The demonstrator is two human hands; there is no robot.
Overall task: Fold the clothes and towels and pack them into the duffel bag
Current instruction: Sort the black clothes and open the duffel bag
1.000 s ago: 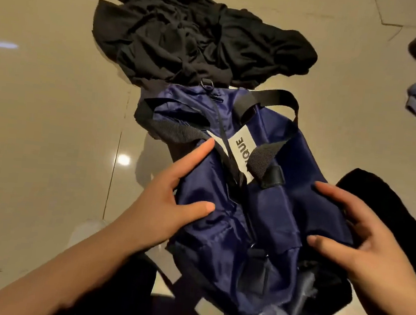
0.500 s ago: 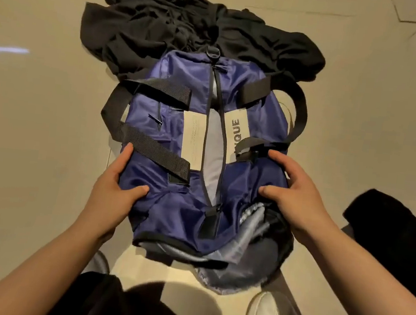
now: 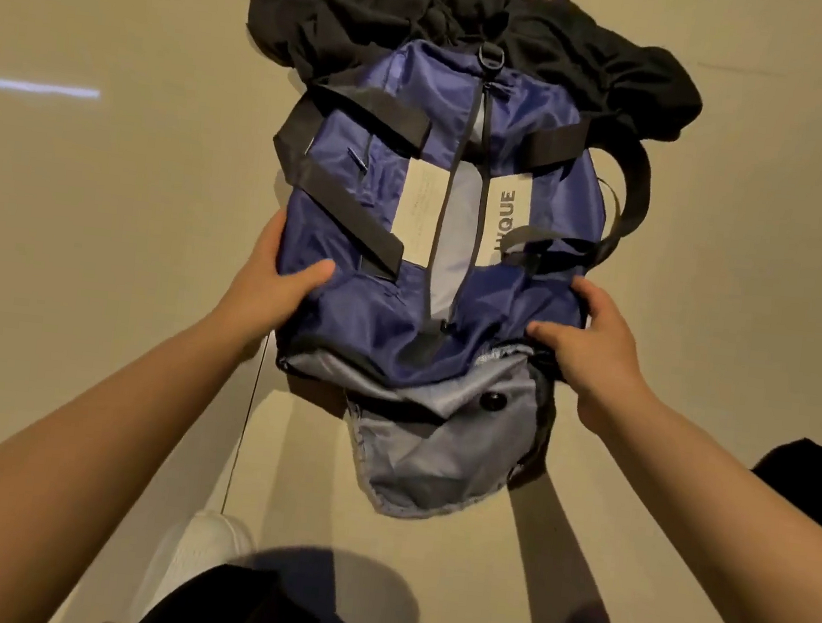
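A navy duffel bag (image 3: 349,304) with black straps lies lengthwise on the pale floor, its top zipper partly open showing grey lining. A grey end flap (image 3: 424,460) hangs open toward me. My left hand (image 3: 269,286) grips the bag's left side, thumb on top of the fabric. My right hand (image 3: 593,345) grips the right side near the end opening. A heap of black clothes (image 3: 430,14) lies crumpled just beyond the bag, partly under its far end.
Another black garment (image 3: 807,480) shows at the right edge. My white shoes (image 3: 201,553) and dark clothing (image 3: 266,610) are at the bottom. Glossy beige floor tiles (image 3: 78,225) surround the bag on the left and right.
The bag has been turned and laid flat lengthwise, pushed away against the black clothes. Both hands shifted to its sides. The grey end flap now hangs open toward me.
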